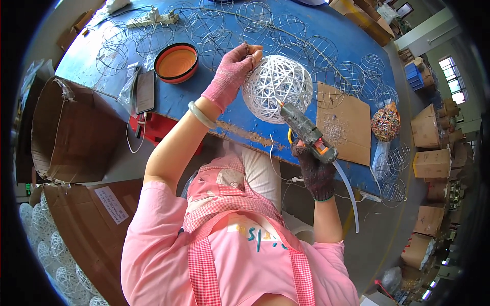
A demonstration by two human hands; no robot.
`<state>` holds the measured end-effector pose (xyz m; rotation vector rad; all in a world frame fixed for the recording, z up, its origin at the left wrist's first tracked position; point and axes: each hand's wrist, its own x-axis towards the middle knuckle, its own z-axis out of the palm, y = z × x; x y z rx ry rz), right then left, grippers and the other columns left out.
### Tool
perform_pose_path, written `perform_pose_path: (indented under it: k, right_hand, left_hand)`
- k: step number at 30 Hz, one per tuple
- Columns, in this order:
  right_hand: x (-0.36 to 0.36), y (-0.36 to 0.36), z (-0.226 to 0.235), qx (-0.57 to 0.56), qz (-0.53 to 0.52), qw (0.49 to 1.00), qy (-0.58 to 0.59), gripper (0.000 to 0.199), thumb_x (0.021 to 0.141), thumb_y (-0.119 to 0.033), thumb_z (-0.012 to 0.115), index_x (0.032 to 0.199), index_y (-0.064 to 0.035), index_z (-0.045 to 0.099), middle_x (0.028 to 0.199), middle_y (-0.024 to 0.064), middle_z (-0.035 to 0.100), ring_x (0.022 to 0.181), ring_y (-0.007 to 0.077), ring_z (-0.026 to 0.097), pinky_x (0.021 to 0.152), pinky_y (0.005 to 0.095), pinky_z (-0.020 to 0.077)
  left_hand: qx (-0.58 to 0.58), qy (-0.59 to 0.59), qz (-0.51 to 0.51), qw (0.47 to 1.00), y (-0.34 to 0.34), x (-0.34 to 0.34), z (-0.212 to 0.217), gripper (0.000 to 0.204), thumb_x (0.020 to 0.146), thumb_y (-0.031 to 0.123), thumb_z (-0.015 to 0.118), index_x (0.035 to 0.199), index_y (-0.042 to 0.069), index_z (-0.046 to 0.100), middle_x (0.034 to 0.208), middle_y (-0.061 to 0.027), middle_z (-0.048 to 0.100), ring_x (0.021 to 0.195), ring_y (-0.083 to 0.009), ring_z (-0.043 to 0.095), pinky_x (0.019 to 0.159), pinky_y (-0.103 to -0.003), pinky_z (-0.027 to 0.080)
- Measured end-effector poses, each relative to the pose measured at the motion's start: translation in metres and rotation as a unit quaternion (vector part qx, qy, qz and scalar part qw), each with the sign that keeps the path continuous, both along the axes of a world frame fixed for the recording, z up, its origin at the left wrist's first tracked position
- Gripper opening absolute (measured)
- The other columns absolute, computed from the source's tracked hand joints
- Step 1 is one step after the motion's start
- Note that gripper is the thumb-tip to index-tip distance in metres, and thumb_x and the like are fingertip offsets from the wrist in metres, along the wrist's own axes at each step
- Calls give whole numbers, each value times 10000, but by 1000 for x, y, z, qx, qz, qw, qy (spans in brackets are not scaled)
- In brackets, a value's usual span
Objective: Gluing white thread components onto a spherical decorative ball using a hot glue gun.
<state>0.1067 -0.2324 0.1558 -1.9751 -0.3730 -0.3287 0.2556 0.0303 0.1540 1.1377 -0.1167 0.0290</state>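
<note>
A round white openwork ball point(278, 87), wound from thin strips over a wire frame, is held up above the near edge of the blue table. My left hand point(234, 74), in a pink glove with bare fingertips, grips the ball's upper left side with fingers pinched together. Whether a loose strip is between those fingers is too small to tell. In a dark glove, my right hand point(315, 172) is closed round the handle of a worn hot glue gun point(306, 130). The nozzle points up-left at the ball's lower front, touching or nearly so. A clear glue stick point(348, 194) trails from its rear.
Bare wire ball frames point(255, 23) lie across the table's far side. An orange bowl point(176, 64) and a phone point(145, 92) sit left. Right are a cardboard sheet point(352, 122) with glue bits and a multicoloured ball point(385, 124). Cartons point(76, 132) stand at left; one holds white balls point(61, 250).
</note>
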Motion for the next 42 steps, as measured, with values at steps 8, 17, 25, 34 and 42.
perform_pose_path:
  k: [8, 17, 25, 34, 42]
  right_hand:
    - [-5, -3, -1, 115, 17, 990, 82, 283, 889, -191, 826, 1054, 2, 702, 914, 76, 749, 799, 186, 724, 746, 306, 579]
    - [-14, -11, 8, 54, 52, 995, 67, 241, 915, -166, 791, 1070, -7, 698, 948, 73, 751, 834, 185, 725, 775, 314, 582]
    - [-11, -9, 2, -20, 26, 999, 27, 270, 874, -223, 841, 1009, -23, 721, 859, 66, 750, 771, 174, 723, 716, 315, 571]
    - [-11, -8, 7, -49, 22, 997, 57, 246, 915, -137, 804, 1085, 8, 699, 975, 67, 737, 892, 146, 690, 803, 308, 553]
    - [-7, -5, -5, -31, 4, 999, 2, 360, 839, -269, 874, 1003, 12, 720, 818, 97, 746, 719, 209, 732, 664, 328, 572]
  left_hand:
    - [3, 2, 0, 1000, 5, 1, -3, 332, 1032, 228, 662, 1277, 7, 624, 1064, -31, 675, 926, -82, 660, 813, -239, 569]
    - [-40, 38, 24, 998, 4, -2, -3, 254, 1027, 224, 667, 1178, 20, 653, 994, -7, 662, 868, -76, 628, 772, -242, 552]
    - [-42, 41, 26, 998, 5, -7, 1, 254, 1025, 235, 671, 1167, 25, 655, 993, -6, 659, 880, -77, 618, 776, -245, 542]
    - [-5, 46, 21, 999, 10, -9, 2, 272, 1048, 212, 620, 1252, 34, 645, 1094, -13, 661, 983, -86, 634, 861, -259, 553]
    - [-47, 48, 43, 997, 7, -8, 2, 283, 1013, 287, 692, 1131, 32, 657, 940, 1, 646, 815, -84, 598, 713, -254, 519]
